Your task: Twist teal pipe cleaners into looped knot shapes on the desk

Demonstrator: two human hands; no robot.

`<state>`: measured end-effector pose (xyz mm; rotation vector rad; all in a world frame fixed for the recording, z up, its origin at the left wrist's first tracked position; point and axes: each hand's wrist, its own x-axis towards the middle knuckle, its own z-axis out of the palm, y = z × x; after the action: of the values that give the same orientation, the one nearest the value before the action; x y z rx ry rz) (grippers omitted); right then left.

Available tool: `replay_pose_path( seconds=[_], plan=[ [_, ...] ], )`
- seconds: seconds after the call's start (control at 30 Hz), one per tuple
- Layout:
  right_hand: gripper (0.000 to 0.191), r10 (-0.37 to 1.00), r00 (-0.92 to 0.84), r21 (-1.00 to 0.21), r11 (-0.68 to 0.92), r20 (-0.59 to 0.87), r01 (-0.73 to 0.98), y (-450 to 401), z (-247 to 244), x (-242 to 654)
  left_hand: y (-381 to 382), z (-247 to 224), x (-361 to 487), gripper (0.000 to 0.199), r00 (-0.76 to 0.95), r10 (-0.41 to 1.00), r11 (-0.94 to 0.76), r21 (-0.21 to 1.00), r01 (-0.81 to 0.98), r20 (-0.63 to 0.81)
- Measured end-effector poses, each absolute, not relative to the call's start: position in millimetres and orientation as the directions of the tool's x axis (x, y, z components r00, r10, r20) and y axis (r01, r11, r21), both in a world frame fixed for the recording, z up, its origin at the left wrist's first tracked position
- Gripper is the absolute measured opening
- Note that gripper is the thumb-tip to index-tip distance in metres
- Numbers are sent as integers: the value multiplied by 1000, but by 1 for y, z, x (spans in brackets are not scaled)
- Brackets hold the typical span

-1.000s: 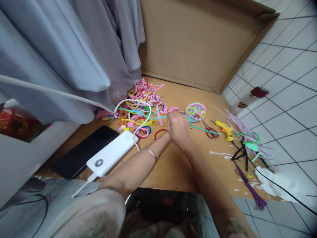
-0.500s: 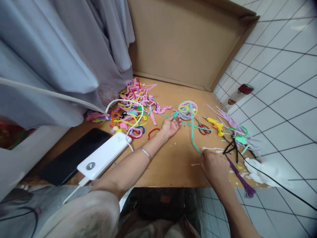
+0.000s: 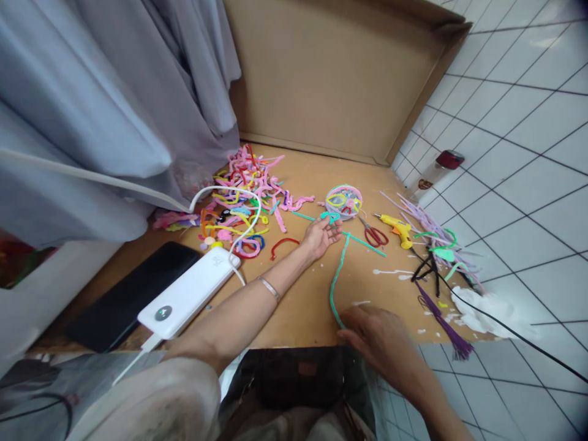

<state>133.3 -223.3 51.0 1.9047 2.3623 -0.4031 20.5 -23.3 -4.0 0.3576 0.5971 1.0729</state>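
My left hand point(image 3: 323, 237) lies palm up mid-table, its thumb and forefinger pinched on a looped teal pipe cleaner point(image 3: 329, 217); the other fingers are loosely curled. A straight teal stem point(image 3: 373, 247) sticks out to the right of that hand, and a shorter end shows on its left. Near the table's front edge, my right hand point(image 3: 381, 340) pinches the lower end of a long teal pipe cleaner point(image 3: 332, 288), which curves up toward the left hand. Just beyond the left fingers sits a round container point(image 3: 344, 202) with pink and yellow pipe cleaner shapes.
Red-handled scissors point(image 3: 374, 234) and a yellow glue gun point(image 3: 399, 230) lie right of centre. Lilac stems point(image 3: 420, 220), a purple tassel point(image 3: 443, 321) and white tissue point(image 3: 482, 315) are farther right. A pipe cleaner pile point(image 3: 250, 177), power bank point(image 3: 190, 291) and black phone point(image 3: 133, 294) occupy the left.
My right hand has moved left and toward the front edge, bringing the long teal pipe cleaner's end along. The left hand's teal loop shows more openly, and the straight stem now slants more.
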Motion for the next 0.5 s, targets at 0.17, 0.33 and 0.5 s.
replay_pose_path(
  seconds=[0.17, 0.33, 0.5],
  plan=[
    [29, 997, 50, -207, -60, -53, 976, -177, 48, 143, -24, -5, 21, 23, 294, 925, 379, 581, -720, -239],
    [40, 982, 182, -45, -184, -51, 982, -118, 37, 130, -27, -6, 24, 29, 239, 954, 298, 653, -697, -181],
    [38, 960, 278, 2, -278, -22, 961, -76, 29, 123, -30, -9, 31, 29, 215, 969, 235, 734, -637, -124]
  ],
)
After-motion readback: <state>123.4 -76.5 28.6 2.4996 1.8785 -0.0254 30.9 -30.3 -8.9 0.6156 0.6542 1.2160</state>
